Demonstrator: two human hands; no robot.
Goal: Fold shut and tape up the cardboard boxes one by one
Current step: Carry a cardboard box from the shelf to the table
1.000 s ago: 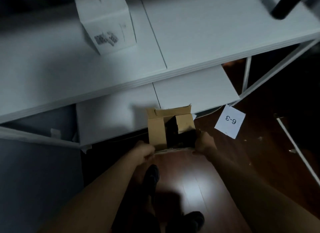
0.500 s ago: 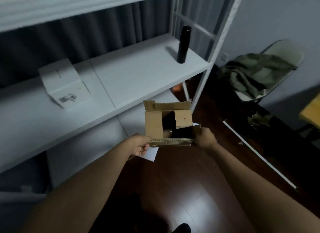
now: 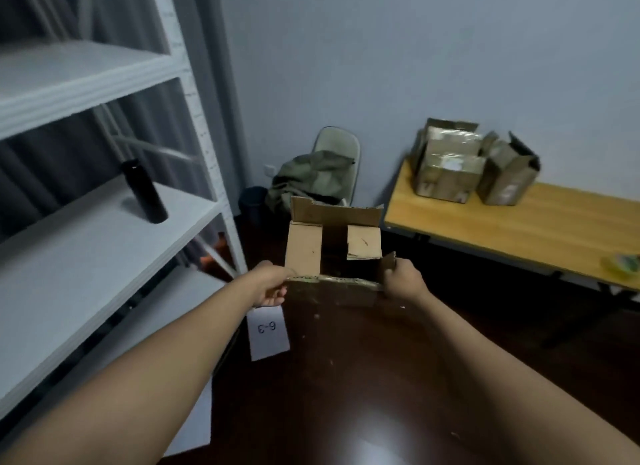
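Observation:
I hold a small brown cardboard box in the air in front of me, its top flaps standing open. My left hand grips its near left corner and my right hand grips its near right corner. On a wooden table at the right stand two other cardboard boxes, a taped one and one lying tilted beside it. A roll of tape lies near the table's right end.
A white metal shelf unit fills the left, with a black bottle on its middle shelf. A chair with green cloth stands in the corner. A paper sheet marked 6-3 lies on the dark wooden floor.
The box has come up from the floor by the low shelf, held in both hands. My view has swung right from the shelves toward the wooden table with boxes.

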